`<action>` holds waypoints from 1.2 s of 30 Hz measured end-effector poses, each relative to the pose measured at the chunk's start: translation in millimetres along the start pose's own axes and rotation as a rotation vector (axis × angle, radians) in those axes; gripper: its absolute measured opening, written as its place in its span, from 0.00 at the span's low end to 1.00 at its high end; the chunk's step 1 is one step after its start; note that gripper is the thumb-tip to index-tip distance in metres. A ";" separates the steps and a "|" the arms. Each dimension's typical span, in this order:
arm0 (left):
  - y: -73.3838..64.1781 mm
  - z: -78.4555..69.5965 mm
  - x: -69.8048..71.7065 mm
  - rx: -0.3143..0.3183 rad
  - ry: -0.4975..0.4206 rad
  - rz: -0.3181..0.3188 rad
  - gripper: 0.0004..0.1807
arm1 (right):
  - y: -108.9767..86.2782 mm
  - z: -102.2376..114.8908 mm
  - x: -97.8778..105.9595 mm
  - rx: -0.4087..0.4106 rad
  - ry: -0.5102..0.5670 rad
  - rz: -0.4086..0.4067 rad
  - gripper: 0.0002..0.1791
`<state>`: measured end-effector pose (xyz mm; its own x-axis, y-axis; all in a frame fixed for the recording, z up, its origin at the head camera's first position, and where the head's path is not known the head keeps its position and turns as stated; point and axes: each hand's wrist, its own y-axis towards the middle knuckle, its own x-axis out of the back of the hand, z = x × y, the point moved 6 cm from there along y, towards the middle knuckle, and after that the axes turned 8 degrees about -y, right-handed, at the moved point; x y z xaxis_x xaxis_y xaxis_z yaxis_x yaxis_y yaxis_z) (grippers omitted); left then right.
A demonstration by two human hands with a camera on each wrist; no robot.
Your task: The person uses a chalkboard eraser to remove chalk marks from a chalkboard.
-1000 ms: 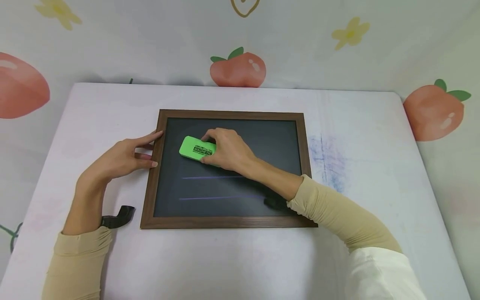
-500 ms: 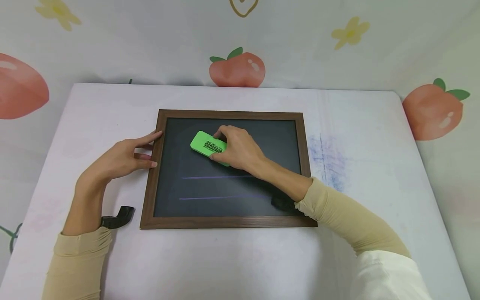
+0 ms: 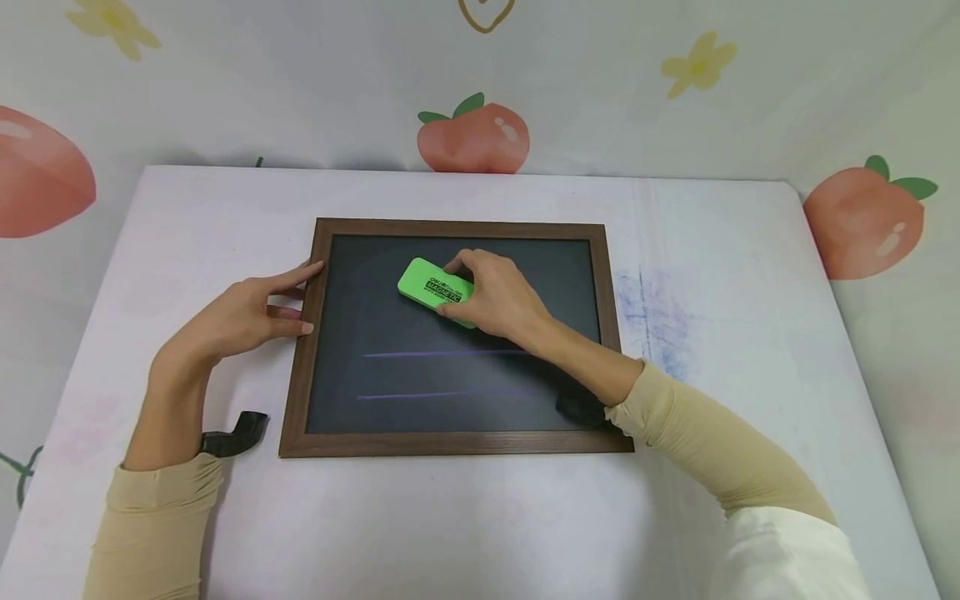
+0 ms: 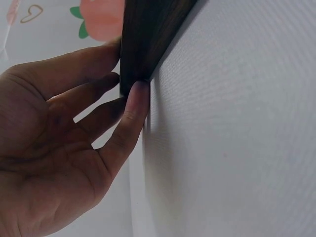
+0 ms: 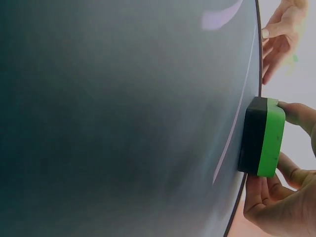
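A blackboard (image 3: 352,308) in a brown wooden frame (image 3: 450,443) lies on the table. Two thin purple lines (image 3: 420,354) run across its lower half, partly hidden by the right arm. My right hand (image 3: 501,296) grips a green board eraser (image 3: 422,282) between thumb and fingers, over the upper middle of the board. In the right wrist view the eraser (image 5: 272,140) shows a black felt underside against the board. My left hand (image 3: 232,321) touches the frame's left side with extended fingertips. The left wrist view shows the left hand (image 4: 64,123) against the dark frame edge (image 4: 145,39).
The white table (image 3: 465,525) surrounds the board and bears a blue smudge (image 3: 660,325) to its right. Behind it hangs a white cloth (image 3: 585,83) printed with peaches and flowers. A black strap piece (image 3: 238,435) juts from the left wrist.
My right hand has slid the green eraser to the right and slightly up over the board. The left hand stays at the frame's left side.
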<state>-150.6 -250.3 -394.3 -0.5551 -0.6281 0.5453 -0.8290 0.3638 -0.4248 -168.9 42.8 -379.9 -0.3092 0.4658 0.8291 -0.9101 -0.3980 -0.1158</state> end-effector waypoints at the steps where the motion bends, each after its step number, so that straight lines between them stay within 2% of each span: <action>1: -0.1 0.2 0.1 0.000 -0.001 0.000 0.50 | -1.0 -2.1 1.4 -0.008 -0.003 0.003 0.27; 11: 0.4 -0.9 -0.1 -0.001 -0.010 -0.009 0.49 | -13.2 -28.3 16.4 -0.103 -0.018 0.014 0.29; 28: -0.3 1.3 1.1 -0.012 -0.002 -0.002 0.49 | -26.5 -53.1 27.7 -0.125 -0.009 0.056 0.30; 36: -0.9 1.8 0.4 -0.012 -0.013 -0.001 0.49 | -37.2 -67.3 33.1 -0.166 0.010 0.021 0.30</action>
<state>-150.0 -252.2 -394.9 -0.5536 -0.6370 0.5364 -0.8302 0.3719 -0.4153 -163.9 126.1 -385.0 -0.3311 0.4670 0.8199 -0.9361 -0.2720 -0.2230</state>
